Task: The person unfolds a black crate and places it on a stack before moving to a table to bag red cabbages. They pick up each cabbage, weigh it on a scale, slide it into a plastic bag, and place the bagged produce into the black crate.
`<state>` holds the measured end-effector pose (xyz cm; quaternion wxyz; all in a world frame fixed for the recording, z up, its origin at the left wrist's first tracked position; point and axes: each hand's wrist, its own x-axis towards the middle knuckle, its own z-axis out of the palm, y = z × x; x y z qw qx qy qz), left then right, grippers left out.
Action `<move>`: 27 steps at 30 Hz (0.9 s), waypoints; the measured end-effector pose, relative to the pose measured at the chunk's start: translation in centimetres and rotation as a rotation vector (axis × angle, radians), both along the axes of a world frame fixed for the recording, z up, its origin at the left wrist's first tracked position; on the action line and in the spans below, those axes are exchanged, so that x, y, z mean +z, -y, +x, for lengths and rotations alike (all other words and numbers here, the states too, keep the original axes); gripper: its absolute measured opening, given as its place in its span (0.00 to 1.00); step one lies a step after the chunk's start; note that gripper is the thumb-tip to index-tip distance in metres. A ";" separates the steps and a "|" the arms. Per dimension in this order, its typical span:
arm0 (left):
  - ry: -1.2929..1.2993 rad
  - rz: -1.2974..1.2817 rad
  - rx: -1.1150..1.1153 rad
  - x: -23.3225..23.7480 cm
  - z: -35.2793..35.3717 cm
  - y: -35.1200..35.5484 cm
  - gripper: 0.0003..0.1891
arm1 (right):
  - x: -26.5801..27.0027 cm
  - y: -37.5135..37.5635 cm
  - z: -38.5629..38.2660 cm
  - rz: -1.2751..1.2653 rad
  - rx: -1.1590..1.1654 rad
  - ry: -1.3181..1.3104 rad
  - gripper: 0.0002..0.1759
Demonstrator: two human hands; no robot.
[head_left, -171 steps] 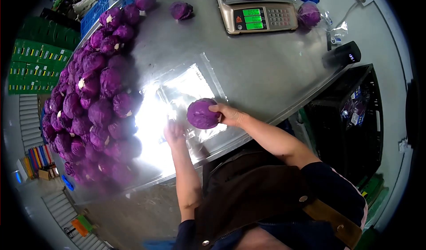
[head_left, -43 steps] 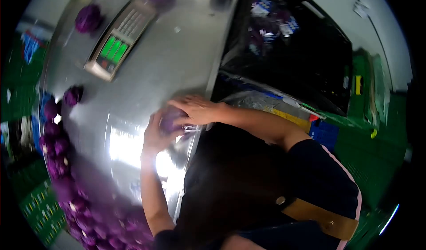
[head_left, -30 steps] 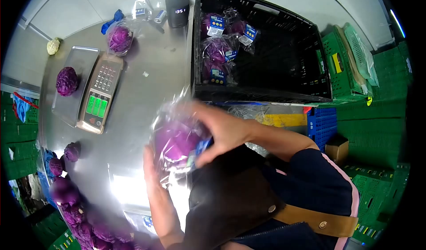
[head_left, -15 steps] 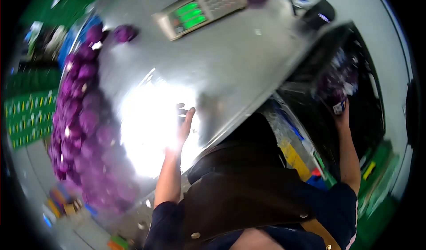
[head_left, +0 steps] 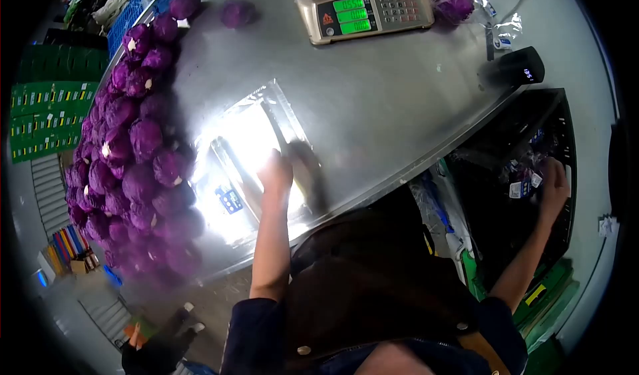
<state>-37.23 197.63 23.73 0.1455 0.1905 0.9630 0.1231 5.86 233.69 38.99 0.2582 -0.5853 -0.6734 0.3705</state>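
Note:
My left hand (head_left: 275, 172) is over clear plastic bags (head_left: 293, 109) lying flat on the steel table (head_left: 373, 102). Strong glare washes out its fingers, so I cannot tell how they are set. Down at the right, my right hand (head_left: 554, 188) reaches into a black crate (head_left: 496, 205), its fingers apart and loosely bent. Just left of them are clear-wrapped dark items with a white-and-blue label (head_left: 520, 189). A long heap of red cabbages (head_left: 122, 145) lines the table's left side.
A scale (head_left: 366, 14) with a green display stands at the back, with a bagged red cabbage (head_left: 454, 2) beside it. A single cabbage (head_left: 237, 13) lies left of the scale. A black device (head_left: 522, 67) sits near the right edge. Green crates (head_left: 53, 112) and another person (head_left: 156, 348) are beyond the table.
My right hand has let go of the bagged red cabbage in the crate and moved away from it. My left hand's spread fingers have drawn in over the plastic bags. The view has shifted.

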 end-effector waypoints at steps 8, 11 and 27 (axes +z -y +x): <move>0.004 0.418 0.220 -2.8 -0.8 4.8 0.17 | 2.7 4.2 -32.2 0.391 1.043 0.241 0.44; 0.287 0.678 0.509 -0.4 0.1 4.5 0.15 | 1.3 -3.4 -44.5 0.618 0.780 0.076 0.56; 0.385 0.988 0.623 2.7 0.5 4.3 0.10 | -7.9 -4.1 -44.0 -0.843 0.562 -0.971 0.23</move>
